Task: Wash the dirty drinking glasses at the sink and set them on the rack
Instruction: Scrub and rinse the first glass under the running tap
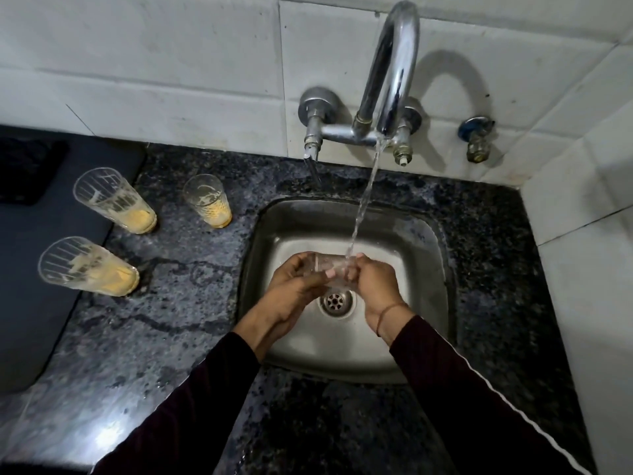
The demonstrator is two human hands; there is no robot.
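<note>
Step in hand: rinsing one clear glass (334, 274) under the running stream (364, 197) from the faucet (394, 66), held over the sink (424, 241) basin just above the drain (335, 301).
Left hand: left hand (294, 286) wraps the glass from the left side, fingers curled round it.
Right hand: right hand (375, 286) grasps the other end of the same glass, fingers curled on it; water lands right at its fingertips.
Glass location: lying roughly sideways between both hands, mid-sink, looks mostly clean but hard to tell through the water.
Still dirty: three glasses on the counter (191, 303) left of the sink, all with yellowish residue at the bottom: far-left glass (114, 205), far-middle glass (207, 201), near-left glass (89, 267).
Progress: judged early; at best the first glass is under way, three untouched, nothing visibly set to dry.
Rack: no wire rack in view; a dark mat (34, 269) at the left edge may be the drying spot, cannot tell.
Left to do: finish this rinse, place it, then wash the other three.
Surroundings: tiled wall (171, 63) behind, a spare valve (478, 138) at far right, wet granite all round.
In the way: the three dirty glasses stand partly on and beside the mat, so any move to the left has to clear them; wet glass likely slippery.
</note>
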